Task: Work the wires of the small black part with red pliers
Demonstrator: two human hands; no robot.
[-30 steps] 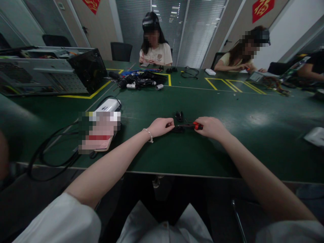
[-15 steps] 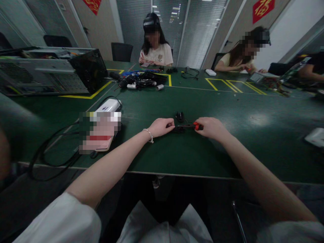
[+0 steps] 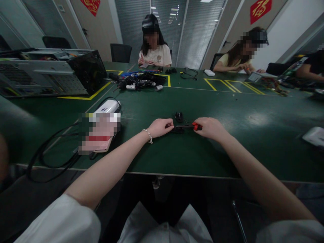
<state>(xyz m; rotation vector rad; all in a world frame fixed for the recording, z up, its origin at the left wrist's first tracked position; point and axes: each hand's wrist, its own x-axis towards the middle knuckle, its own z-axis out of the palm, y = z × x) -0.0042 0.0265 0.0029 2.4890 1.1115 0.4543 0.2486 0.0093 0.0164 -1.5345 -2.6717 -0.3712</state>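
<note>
My right hand (image 3: 210, 127) is wrapped round the red grip of a slim dark hand tool, which looks like pliers (image 3: 196, 126). The tool's dark jaws point left, towards the fingertips of my left hand (image 3: 161, 127). Those fingers are closed in a pinch at the jaws' end; what sits between them is too small and dark to name. Just below the jaws lies a small dark piece (image 3: 179, 130), partly covered. Beyond it a little black part (image 3: 179, 117), perhaps a coiled cable, rests on the green table (image 3: 157, 158).
To the left are a pink phone-like object (image 3: 101, 135), a white device (image 3: 108, 106) and looped black cables (image 3: 37, 162). An opened computer case (image 3: 55, 72) stands farther back, beside a heap of cables (image 3: 139, 81). A white box (image 3: 314, 136) is at right. Other people sit across.
Both hands keep nearly the same pose, the tool's tip still at my left fingers. The whole view has shifted very slightly.
</note>
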